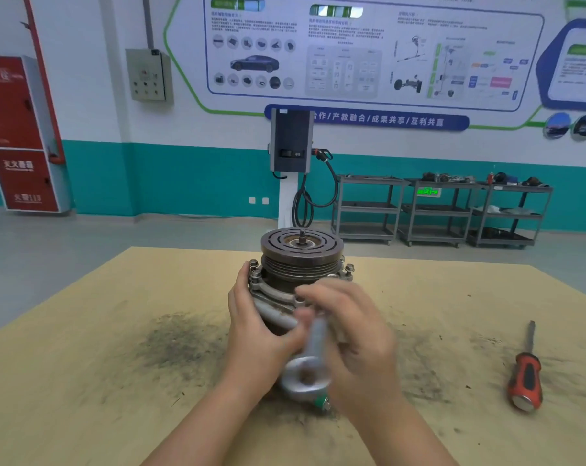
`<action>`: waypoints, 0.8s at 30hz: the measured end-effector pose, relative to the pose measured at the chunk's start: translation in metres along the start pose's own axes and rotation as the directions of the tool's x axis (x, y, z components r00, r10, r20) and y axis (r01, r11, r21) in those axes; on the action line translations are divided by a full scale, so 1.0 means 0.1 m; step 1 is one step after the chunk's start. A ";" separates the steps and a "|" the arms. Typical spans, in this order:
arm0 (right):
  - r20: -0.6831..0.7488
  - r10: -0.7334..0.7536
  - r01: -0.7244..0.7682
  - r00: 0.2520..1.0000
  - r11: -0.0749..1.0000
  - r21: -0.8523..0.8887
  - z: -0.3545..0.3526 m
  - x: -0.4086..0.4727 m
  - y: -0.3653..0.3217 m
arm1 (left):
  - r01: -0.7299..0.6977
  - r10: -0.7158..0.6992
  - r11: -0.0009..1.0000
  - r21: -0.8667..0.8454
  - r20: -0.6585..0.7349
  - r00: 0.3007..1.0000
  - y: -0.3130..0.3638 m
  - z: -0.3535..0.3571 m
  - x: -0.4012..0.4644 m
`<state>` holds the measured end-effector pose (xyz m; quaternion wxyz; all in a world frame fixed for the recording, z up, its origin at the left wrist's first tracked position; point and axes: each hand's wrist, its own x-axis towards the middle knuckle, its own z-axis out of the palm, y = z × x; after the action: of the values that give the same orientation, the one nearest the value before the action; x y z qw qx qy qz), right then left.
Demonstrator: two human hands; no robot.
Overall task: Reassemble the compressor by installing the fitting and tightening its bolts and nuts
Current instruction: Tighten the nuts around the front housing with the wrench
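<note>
Head view, compressor: stands pulley-up at frame centre on the table, so its side faces the person.
Left hand: wraps the compressor's left flank, probably to brace it.
Right hand: blurred; its fingers curl at the grey fitting, seemingly pressing it onto the body; exact grip I cannot tell.
Screwdriver: lies lower right, well apart, likely for later use.

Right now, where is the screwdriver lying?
In the head view, the screwdriver lies on the table at the far right, apart from the compressor and beyond the right hand.
</note>
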<state>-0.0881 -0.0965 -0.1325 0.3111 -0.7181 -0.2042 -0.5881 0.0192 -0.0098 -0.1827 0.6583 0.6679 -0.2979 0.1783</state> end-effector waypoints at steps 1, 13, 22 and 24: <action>-0.052 0.045 -0.041 0.998 0.997 0.070 -0.03 0.03 -0.02 | 0.013 -0.013 1.000 -0.019 -0.002 1.000 0.03 0.00 -0.01; -0.202 0.815 -0.455 0.543 0.487 0.746 -0.16 0.21 0.17 | 0.051 -0.051 0.999 0.012 0.023 0.998 0.08 -0.01 -0.05; -0.402 0.598 -0.327 0.694 0.758 0.564 -0.04 0.03 0.14 | 0.066 -0.067 0.998 0.024 0.016 0.998 0.09 -0.01 -0.05; -0.383 0.357 -0.216 0.852 0.906 0.364 0.04 -0.07 0.08 | 0.072 -0.073 0.997 0.022 0.023 0.997 0.11 -0.01 -0.05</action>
<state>-0.0814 -0.0992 -0.1418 0.5422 -0.5310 -0.1067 -0.6424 0.0088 -0.0080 -0.1775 0.6535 0.6874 -0.2793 0.1495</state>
